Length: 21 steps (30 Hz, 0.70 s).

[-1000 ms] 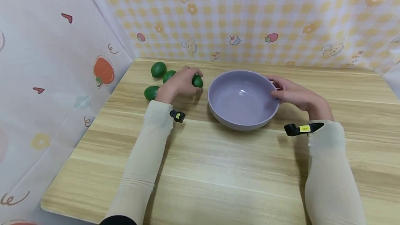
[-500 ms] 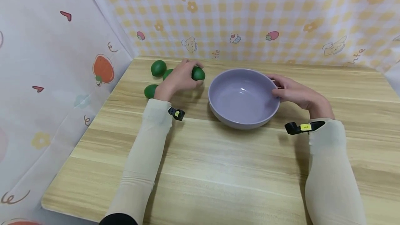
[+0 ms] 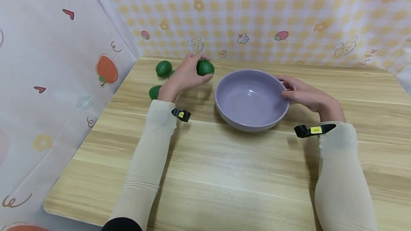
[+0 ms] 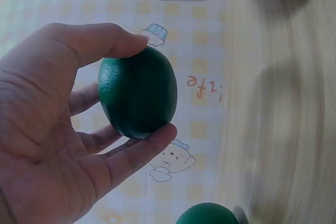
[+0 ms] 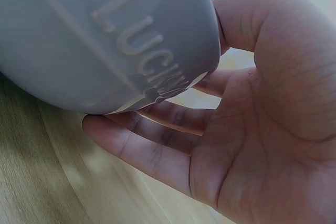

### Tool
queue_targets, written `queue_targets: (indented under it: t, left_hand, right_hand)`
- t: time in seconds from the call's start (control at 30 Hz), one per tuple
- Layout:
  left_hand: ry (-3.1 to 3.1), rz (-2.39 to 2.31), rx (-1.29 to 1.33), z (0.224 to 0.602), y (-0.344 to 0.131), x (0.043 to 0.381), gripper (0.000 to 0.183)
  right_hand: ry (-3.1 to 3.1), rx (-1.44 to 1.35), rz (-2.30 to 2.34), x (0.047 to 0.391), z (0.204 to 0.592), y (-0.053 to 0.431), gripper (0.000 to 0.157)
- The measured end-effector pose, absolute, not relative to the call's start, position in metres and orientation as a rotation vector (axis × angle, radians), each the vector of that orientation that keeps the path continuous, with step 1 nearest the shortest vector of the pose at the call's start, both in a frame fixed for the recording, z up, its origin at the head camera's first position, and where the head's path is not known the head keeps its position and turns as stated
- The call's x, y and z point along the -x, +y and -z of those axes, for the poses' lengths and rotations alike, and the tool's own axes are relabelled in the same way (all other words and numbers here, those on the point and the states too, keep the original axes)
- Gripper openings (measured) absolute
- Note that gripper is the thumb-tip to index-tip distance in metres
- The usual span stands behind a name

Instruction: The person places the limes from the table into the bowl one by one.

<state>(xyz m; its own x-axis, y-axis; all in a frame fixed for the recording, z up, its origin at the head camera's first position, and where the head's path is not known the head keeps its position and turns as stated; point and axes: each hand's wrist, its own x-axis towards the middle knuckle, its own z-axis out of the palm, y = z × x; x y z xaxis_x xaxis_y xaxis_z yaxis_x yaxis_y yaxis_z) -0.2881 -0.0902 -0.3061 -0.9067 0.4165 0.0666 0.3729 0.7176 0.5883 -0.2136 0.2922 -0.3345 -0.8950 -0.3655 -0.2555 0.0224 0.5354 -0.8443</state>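
- Two cream sleeves (image 3: 151,149) stretched forward over a wood-grain tabletop (image 3: 231,177), with a black band (image 3: 122,224) around the left one at the lower edge of the head view.
- Two black wrist cameras (image 3: 300,131) at the cuffs, each bearing a small yellow label (image 3: 316,130); print on both too tiny to read.
- Lavender glazed bowl (image 3: 252,102), mouth up on the tabletop, between the two hands.
- Right hand (image 3: 308,97) clasped on the bowl's right side, thumb at the rim, fingers against the outer wall.
- Raised letters (image 5: 134,38) moulded into that wall: "LUC" legible, the rest squeezed by the curve and uncertain.
- Left hand (image 3: 186,76) pinched around a dark green lime (image 3: 205,67), thumb on one side, fingertips on the other; lime raised above the tabletop, near the bowl's left rim and apart from it.
- Three more limes (image 3: 163,68) at the far left, two partly hidden by the left hand and wrist.
- Behind everything, yellow-checked cloth (image 3: 257,13) with cupcakes, strawberries and puppies, and "life" printed sideways in orange.
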Motion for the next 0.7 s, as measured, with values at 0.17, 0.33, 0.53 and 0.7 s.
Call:
queue_targets:
  t: [0.17,0.33,0.53,0.7]
  left_hand:
    - [2.804,-1.028,-0.666,0.3047,-0.0884,0.2872,0.058]
    - [2.739,-1.087,-0.698,0.3069,-0.0833,0.288,0.06]
    - [2.662,-1.196,-0.705,0.3051,-0.0864,0.287,0.059]
    - [2.623,-1.24,-0.738,0.3041,-0.0814,0.2867,0.059]
  right_hand:
    - [2.366,0.276,1.33,0.2136,0.3347,0.2929,0.062]
    - [2.37,0.26,1.329,0.2103,0.3361,0.296,0.061]
    - [2.341,0.266,1.349,0.213,0.3371,0.2924,0.062]
    - [2.341,0.256,1.368,0.2138,0.3353,0.2939,0.063]
